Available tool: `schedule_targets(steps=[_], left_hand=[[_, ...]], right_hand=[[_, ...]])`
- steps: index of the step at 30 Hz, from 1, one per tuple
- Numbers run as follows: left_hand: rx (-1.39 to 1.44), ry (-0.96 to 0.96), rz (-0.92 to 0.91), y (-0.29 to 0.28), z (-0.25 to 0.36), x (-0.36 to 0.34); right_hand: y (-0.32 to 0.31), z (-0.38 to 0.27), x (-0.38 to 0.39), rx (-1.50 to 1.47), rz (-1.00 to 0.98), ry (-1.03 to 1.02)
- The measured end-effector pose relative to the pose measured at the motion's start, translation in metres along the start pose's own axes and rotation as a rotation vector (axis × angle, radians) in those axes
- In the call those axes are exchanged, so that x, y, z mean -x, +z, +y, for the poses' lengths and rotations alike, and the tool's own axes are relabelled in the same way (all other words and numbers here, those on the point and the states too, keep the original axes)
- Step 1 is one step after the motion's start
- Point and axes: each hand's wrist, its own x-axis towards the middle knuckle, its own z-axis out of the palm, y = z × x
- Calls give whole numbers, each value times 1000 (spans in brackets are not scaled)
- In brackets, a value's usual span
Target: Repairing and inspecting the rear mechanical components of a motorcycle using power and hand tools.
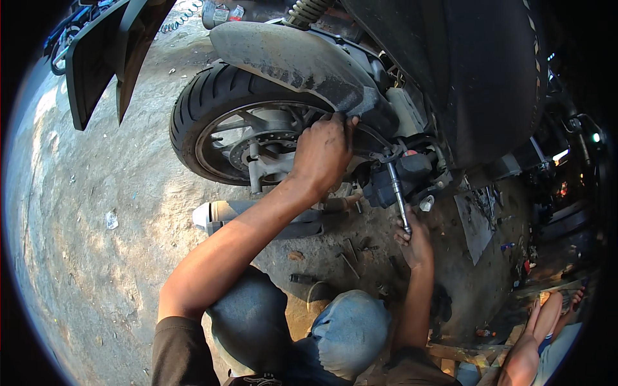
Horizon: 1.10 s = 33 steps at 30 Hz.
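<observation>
"What are the fingers doing?"

"The right hand (417, 243), right of centre in the frame, has its fingers closed around the lower end of a chrome wrench (397, 190). The left hand (324, 153), near the middle, has curled fingers at the lower edge of the rear fender (290, 56). The back of that hand hides most of them, so I can't tell whether they grip anything."

"And where does the wrench lead?"

"Up and slightly left, its head at the parts beside a black housing (396, 181), right of centre on the motorcycle."

"What's around the left hand?"

"The rear wheel's tyre (190, 128) is to its left, with the brake disc (239, 156) inside the rim. Below the wheel runs an exhaust muffler (237, 211) with a pale end cap."

"Further out?"

"A coil spring (308, 13) at the top, and a long black seat (496, 77) across the upper right. Slim tools (348, 258) lie on the ground below centre, above the wearer's denim-covered knees (351, 328). A grey sheet (475, 225) lies at the right, and another person's arm (546, 318) shows at the lower right."
</observation>
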Motion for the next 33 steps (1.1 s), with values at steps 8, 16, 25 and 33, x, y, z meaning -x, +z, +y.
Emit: schedule_targets(steps=[8,16,25,33], left_hand=[[48,1,21,1,-1,1],[28,3,30,0,0,1],[19,13,49,4,-1,2],[32,11,30,2,1,3]], right_hand=[[-4,-2,5,-78,-59,58],[10,13,4,280,151,-174],[1,-2,5,130,-46,-40],[3,-1,10,193,129,-57]])
